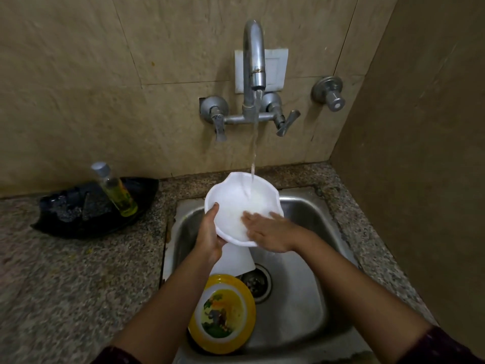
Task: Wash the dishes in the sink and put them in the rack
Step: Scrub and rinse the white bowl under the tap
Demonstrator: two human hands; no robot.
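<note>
A white plate with a wavy rim (231, 203) is held tilted over the steel sink (301, 285), under water running from the tap (254, 61). My left hand (210, 232) grips the plate's left rim from below, thumb on the edge. My right hand (267, 231) lies flat with spread fingers on the plate's wet inner face. Below in the sink lies a yellow-rimmed plate with a picture (223, 313), leaning at the front left. A white flat dish (236, 261) sits partly hidden under the held plate.
A black tray (78, 219) on the granite counter at left holds a dark scrubber and a bottle of yellow liquid (116, 191). The sink drain (258, 283) is open. Tap levers (287, 123) and a wall valve (329, 93) stick out from the tiled wall. A wall stands close on the right.
</note>
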